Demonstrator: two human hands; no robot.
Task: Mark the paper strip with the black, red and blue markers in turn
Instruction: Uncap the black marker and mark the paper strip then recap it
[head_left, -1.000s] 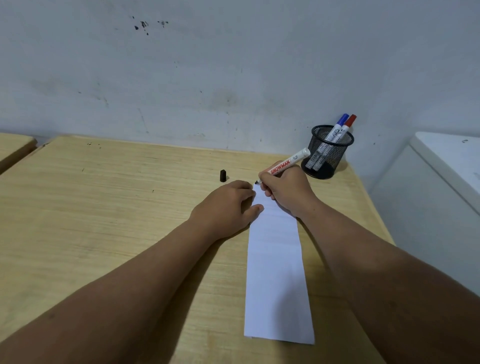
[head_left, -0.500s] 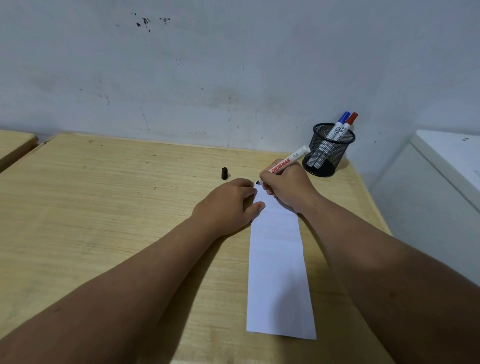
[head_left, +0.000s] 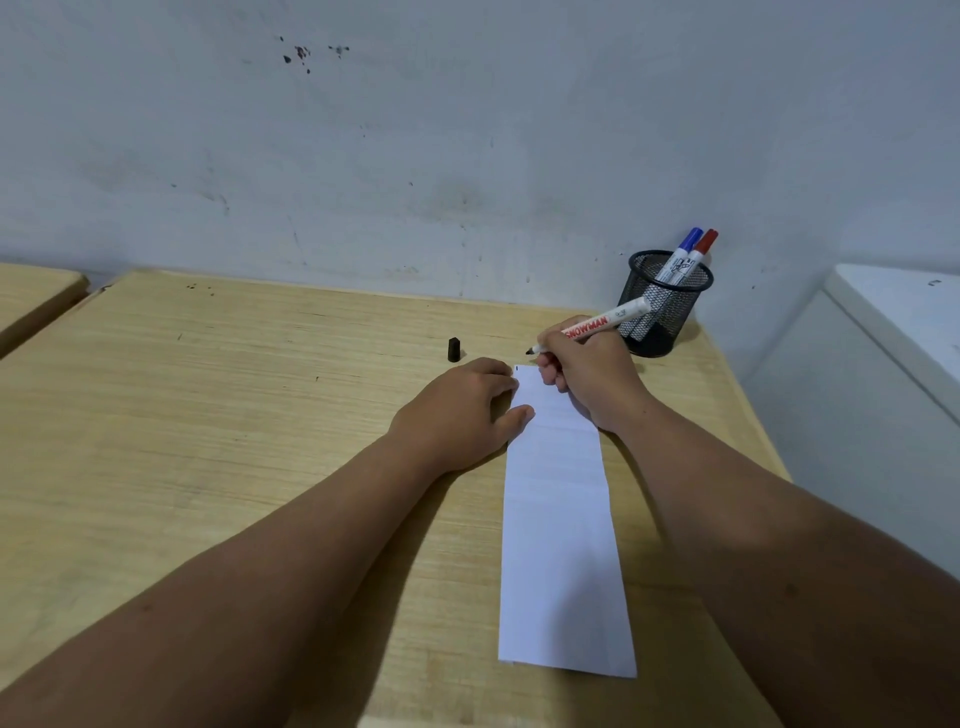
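A long white paper strip (head_left: 563, 545) lies lengthwise on the wooden desk (head_left: 218, 415). My left hand (head_left: 460, 413) rests flat on the strip's far left edge, fingers spread. My right hand (head_left: 589, 371) grips the uncapped black marker (head_left: 605, 326), its tip just above the strip's far end. A small black mark (head_left: 517, 369) shows at the far left corner of the strip. The black cap (head_left: 453, 349) stands on the desk beyond my left hand. The blue marker (head_left: 681, 254) and the red marker (head_left: 698, 253) stand in a black mesh cup (head_left: 662, 312).
The desk meets a grey-white wall at the back. A white cabinet (head_left: 883, 338) stands to the right of the desk. Another wooden desk (head_left: 31, 296) adjoins at the far left.
The marker tip has lifted off the paper's far end, and a small black mark is now visible at the corner. My left hand has stayed on the strip.
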